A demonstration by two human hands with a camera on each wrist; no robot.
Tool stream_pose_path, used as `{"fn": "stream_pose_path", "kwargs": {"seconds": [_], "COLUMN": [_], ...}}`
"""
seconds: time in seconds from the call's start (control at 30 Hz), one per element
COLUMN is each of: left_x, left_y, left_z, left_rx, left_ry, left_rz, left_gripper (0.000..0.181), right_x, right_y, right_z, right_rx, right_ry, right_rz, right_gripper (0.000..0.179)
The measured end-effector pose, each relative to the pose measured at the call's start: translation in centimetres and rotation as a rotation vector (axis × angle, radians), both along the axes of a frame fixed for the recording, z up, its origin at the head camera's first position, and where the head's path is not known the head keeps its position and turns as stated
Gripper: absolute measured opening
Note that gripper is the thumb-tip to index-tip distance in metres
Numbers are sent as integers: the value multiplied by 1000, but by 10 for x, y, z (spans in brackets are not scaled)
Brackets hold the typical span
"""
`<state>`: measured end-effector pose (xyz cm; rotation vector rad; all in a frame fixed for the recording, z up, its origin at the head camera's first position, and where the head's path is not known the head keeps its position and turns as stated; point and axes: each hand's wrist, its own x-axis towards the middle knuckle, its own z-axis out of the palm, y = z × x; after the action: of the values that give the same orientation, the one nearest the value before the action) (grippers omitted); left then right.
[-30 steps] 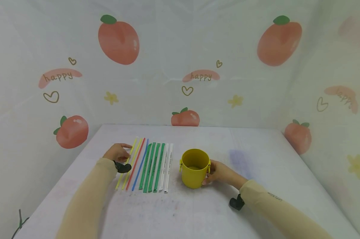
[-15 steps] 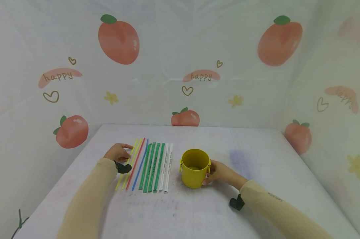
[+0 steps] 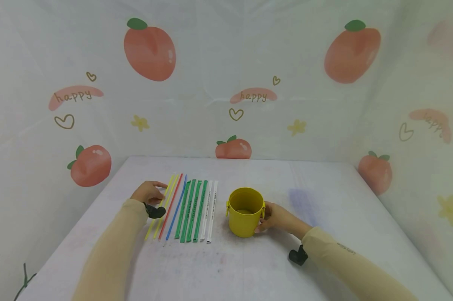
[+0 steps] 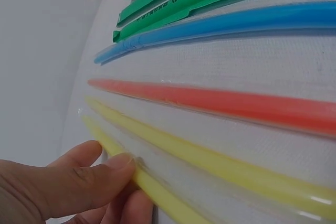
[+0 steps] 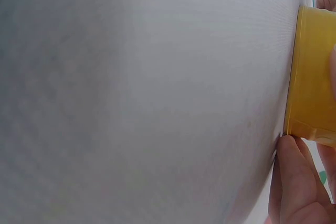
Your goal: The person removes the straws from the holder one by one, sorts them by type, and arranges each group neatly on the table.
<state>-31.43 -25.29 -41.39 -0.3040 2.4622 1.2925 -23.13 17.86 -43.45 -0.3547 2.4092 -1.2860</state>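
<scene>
Side by side on the table lie drinking straws. At the row's left edge my left hand pinches the outermost yellow straw, thumb on its near side. Right beside it are a second yellow straw, a red straw and a blue straw. To the right of the row, a small yellow bucket stands upright with its mouth up and small ears on its sides. My right hand holds the bucket from its right side, thumb toward the front. Some of that hand's fingers are hidden behind the bucket.
Several straws in green wrappers and two in white wrappers lie between the blue straw and the bucket. The white table meets a printed curtain at the back. Each wrist wears a black device.
</scene>
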Motion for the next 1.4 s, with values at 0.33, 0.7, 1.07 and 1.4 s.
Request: {"fn": "stream_pose_path", "kwargs": {"seconds": [0.33,0.7,1.07,1.4], "left_x": [-5,-3,-9,-2], "left_y": [-3,-3,-6,-5], "left_z": [-2,-2,-6,0], "left_rx": [-8,15,11,35], "left_ry": [-9,-10,-21,-15], "left_rz": [-9,-10,0,-20], "left_gripper": [53,52,50,50], "right_x": [-1,0,-1,-1], "right_y": [0,0,0,-1], "right_z": [-1,-1,-1,-1], "right_rx": [-13,-7,7,8], "right_ry": [-9,-6,-4,6], "right_rz": [4,-1,-2,-3], "right_gripper": [65,68,71,69]}}
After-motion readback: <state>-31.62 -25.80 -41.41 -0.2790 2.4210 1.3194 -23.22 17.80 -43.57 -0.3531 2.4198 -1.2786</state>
